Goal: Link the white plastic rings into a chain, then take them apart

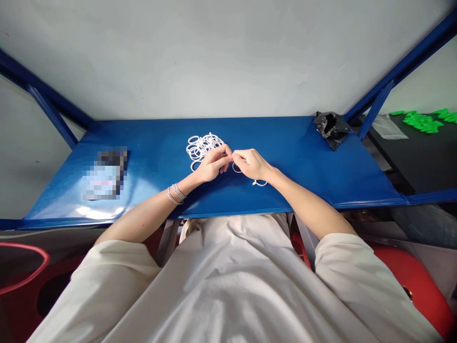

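My left hand (215,164) and my right hand (253,164) meet fingertip to fingertip above the table, each closed in a pinch. From under my right fingers shows the curve of a thin white plastic ring (234,168), its upper part covered by that hand. Whatever my left fingertips pinch is too small and too hidden to make out. Just beyond my left hand lies a loose pile of white rings (200,147), with small knobs on some. Another white ring (260,184) pokes out below my right wrist, partly covered by it.
The blue table (160,147) runs up to a grey wall. A blurred-out flat object (103,176) lies at left. At the back right sits a crumpled black bag (332,129). Bright green pieces (423,122) lie on a dark surface beyond the blue frame.
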Available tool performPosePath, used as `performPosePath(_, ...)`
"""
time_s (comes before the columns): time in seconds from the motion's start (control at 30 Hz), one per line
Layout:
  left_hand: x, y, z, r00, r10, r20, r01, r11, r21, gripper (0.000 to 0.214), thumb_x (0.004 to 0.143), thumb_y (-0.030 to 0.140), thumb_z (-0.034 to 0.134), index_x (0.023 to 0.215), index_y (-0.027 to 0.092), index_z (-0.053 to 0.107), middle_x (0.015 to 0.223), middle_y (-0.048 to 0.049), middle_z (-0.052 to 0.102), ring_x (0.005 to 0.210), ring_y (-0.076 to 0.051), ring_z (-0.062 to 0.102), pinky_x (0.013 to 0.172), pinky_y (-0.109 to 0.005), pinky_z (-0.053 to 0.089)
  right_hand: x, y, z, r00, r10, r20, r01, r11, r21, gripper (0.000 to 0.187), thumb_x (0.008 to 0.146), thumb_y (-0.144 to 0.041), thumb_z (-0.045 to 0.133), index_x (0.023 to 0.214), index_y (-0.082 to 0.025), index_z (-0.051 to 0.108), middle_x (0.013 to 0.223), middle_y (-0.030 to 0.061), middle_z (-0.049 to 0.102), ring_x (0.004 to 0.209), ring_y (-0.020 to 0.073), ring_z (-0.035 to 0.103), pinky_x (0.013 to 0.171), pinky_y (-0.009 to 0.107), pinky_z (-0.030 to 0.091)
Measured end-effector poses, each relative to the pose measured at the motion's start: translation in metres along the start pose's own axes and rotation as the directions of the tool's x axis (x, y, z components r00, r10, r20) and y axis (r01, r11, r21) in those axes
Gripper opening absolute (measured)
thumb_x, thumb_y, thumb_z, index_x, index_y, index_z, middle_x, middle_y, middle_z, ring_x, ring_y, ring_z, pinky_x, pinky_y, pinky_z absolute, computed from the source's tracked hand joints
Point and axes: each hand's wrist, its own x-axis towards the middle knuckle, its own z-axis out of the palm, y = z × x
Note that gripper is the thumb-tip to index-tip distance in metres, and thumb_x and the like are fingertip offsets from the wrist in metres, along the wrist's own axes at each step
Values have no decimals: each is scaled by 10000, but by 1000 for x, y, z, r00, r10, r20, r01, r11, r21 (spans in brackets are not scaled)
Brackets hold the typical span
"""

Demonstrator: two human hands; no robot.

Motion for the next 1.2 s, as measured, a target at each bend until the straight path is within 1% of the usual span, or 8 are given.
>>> performPosePath(0.17, 0, -4, 2, 995, 24, -94, -15, 995, 95, 339, 964, 488, 703, 836, 208, 562, 566, 49, 527, 467, -100, 490, 476, -236, 384, 2, 5, -3, 1000, 5, -10, -5, 1000, 16, 491, 1071, -578, 460, 781, -197, 570, 684, -7, 589, 630, 137, 466, 633, 290, 327)
performPosePath(0.3, 3, 1, -5, 976, 113, -188, -58, 960, 275, 288, 993, 446, 641, 845, 217, 547, 603, 32, 543, 517, -125, 501, 536, -272, 398, 5, 7, -13, 996, 17, -87, -13, 999, 48, 538, 1031, -692, 506, 1056, -187, 690, 839, 25, 691, 707, 161, 550, 672, 285, 378)
performPosePath(0.43, 9, 10, -28, 903, 337, -267, -81, 743, 664, 209, 910, 320, 706, 805, 214, 559, 791, -36, 620, 719, -181, 560, 723, -344, 457, 7, 11, -24, 985, 38, -167, -39, 999, -3, 438, 1069, -549, 498, 1029, -173, 719, 971, 85, 751, 853, 206, 641, 779, 314, 444)
performPosePath(0.53, 15, 10, -46, 895, 348, -278, 9, 610, 793, 194, 864, 249, 714, 785, 218, 539, 806, -38, 605, 752, -201, 547, 820, -389, 458, 7, 19, -28, 988, 85, -131, -99, 990, -105, 246, 1000, -372, 635, 1075, -162, 739, 988, 93, 760, 874, 219, 662, 823, 338, 472)
performPosePath(0.8, 19, -7, -67, 871, 376, -317, 59, 560, 826, 220, 820, 230, 744, 776, 235, 529, 791, -64, 582, 867, -274, 572, 879, -446, 456, 5, 25, -22, 977, 199, 74, -162, 926, -342, 157, 930, -299, 758, 978, -171, 836, 1085, 168, 728, 1025, 316, 659, 946, 462, 495)
performPosePath(1.0, 18, -10, -73, 859, 373, -351, 112, 532, 839, 196, 794, 170, 748, 791, 214, 557, 815, -72, 584, 956, -301, 594, 919, -477, 441, 7, 23, -21, 990, 134, -39, -139, 942, -307, 123, 927, -265, 727, 888, -174, 800, 1042, 138, 735, 973, 281, 646, 955, 449, 472)
performPosePath(1.1, 16, -2, -62, 884, 337, -324, 101, 538, 837, 175, 802, 212, 754, 840, 219, 583, 902, -90, 632, 974, -311, 601, 928, -483, 462, 7, 19, -23, 991, 79, -105, -96, 982, -163, 162, 936, -317, 704, 906, -176, 779, 942, 96, 768, 868, 236, 662, 850, 370, 484)
performPosePath(1.2, 12, 9, -39, 928, 315, -198, -31, 596, 803, 148, 844, 282, 747, 909, 212, 633, 943, -84, 677, 932, -270, 619, 913, -447, 499, 6, 15, -23, 990, 67, -121, -74, 996, -56, 221, 925, -380, 701, 915, -173, 777, 860, 67, 769, 788, 205, 661, 763, 325, 471)
